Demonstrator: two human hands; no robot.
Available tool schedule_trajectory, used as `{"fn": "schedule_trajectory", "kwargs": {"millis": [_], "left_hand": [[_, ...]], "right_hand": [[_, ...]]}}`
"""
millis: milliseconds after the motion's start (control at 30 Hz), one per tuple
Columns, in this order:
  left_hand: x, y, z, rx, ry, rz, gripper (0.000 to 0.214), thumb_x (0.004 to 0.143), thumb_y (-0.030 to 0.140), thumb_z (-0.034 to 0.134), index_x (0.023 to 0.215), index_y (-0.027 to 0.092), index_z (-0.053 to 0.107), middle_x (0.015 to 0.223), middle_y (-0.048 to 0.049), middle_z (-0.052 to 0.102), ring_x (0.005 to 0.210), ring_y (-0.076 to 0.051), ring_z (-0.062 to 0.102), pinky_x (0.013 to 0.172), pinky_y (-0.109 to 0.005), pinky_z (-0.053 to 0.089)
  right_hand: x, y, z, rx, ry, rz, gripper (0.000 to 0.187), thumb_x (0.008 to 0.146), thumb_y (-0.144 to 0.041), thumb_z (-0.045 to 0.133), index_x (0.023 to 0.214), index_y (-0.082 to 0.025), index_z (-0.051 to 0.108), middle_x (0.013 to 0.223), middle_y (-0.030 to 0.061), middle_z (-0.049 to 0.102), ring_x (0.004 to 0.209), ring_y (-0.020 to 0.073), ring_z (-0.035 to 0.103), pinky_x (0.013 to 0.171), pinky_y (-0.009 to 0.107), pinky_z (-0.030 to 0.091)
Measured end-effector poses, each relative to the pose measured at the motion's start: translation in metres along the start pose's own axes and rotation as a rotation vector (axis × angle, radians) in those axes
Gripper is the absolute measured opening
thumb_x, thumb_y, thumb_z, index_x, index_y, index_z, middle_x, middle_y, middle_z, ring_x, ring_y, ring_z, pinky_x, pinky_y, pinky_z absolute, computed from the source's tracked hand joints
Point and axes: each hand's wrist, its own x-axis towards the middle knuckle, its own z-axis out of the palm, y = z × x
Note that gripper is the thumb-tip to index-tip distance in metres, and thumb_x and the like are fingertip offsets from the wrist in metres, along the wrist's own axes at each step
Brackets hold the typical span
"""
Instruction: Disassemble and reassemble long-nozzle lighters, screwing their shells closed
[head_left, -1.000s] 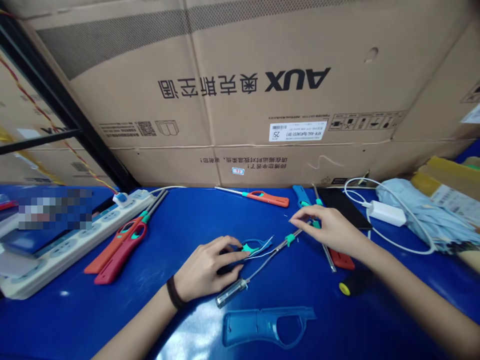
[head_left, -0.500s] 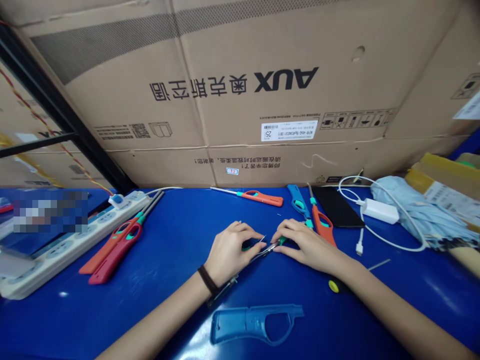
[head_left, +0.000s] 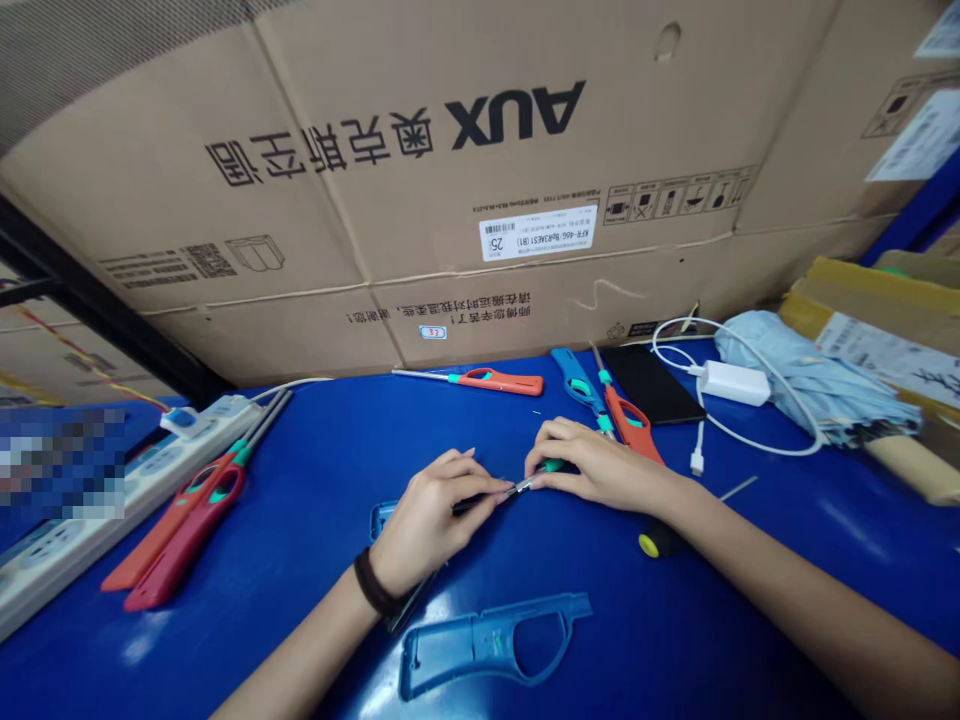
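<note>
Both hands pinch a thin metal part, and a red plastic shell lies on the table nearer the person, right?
Not red: the head view shows the shell is blue. The rest holds: the left hand and right hand pinch the metal part, and the shell lies nearer the person.

1. Lighter core (head_left: 520,486): a thin metal rod with a teal collar, slanted and nearly flat, well in front of the cardboard box (head_left: 480,200).
2. Blue shell half (head_left: 487,640): empty, lying flat with its inner side up, farther from the cardboard box.
3. Second blue shell (head_left: 379,518): mostly covered, only a corner shows.
</note>
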Motion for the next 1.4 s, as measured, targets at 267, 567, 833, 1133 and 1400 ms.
{"fn": "schedule_trajectory", "kwargs": {"millis": [267,567,833,1133,1400], "left_hand": [[0.001,-0.009,-0.048,0.058,-0.025,-0.244,0.022,0.089,0.032,0.054,0.102,0.023,0.070,0.096,-0.0033,0.069,0.083,-0.015,0.065,0.075,-0.026,0.052],[0.000,-0.001,-0.036,0.122,-0.071,-0.107,0.017,0.085,0.032,0.062,0.097,0.026,0.072,0.093,-0.0023,0.069,0.083,-0.015,0.061,0.078,-0.028,0.050],[-0.002,0.002,-0.014,0.122,-0.082,-0.071,0.016,0.087,0.025,0.057,0.093,0.025,0.072,0.086,-0.0010,0.070,0.076,-0.014,0.058,0.071,-0.026,0.048],[0.000,0.007,-0.020,0.147,-0.158,-0.083,0.016,0.085,0.021,0.057,0.092,0.024,0.071,0.090,0.0004,0.069,0.079,-0.016,0.058,0.073,-0.027,0.047],[-0.002,0.003,-0.015,0.130,-0.142,-0.079,0.020,0.089,0.023,0.053,0.099,0.025,0.070,0.091,-0.0008,0.069,0.079,-0.016,0.058,0.073,-0.027,0.047]], "right_hand": [[0.002,0.000,0.001,0.037,-0.011,-0.020,0.018,0.089,-0.039,0.054,0.094,-0.028,0.066,0.097,0.0024,0.055,0.096,0.0188,0.053,0.085,0.034,0.041],[0.001,-0.002,0.003,0.042,-0.013,-0.019,0.019,0.089,-0.039,0.054,0.095,-0.027,0.066,0.097,0.0028,0.055,0.097,0.0189,0.052,0.087,0.034,0.041],[0.000,-0.001,0.003,0.044,-0.017,-0.021,0.023,0.090,-0.041,0.052,0.097,-0.025,0.066,0.101,0.0037,0.054,0.100,0.0191,0.053,0.088,0.034,0.042],[0.000,0.002,0.003,0.048,-0.011,-0.017,0.024,0.091,-0.041,0.050,0.098,-0.025,0.067,0.105,0.0039,0.053,0.100,0.0183,0.055,0.089,0.034,0.043],[0.000,-0.004,0.002,0.027,0.014,-0.026,0.023,0.091,-0.039,0.051,0.097,-0.024,0.066,0.105,0.0035,0.055,0.097,0.0173,0.056,0.087,0.032,0.044]]}}
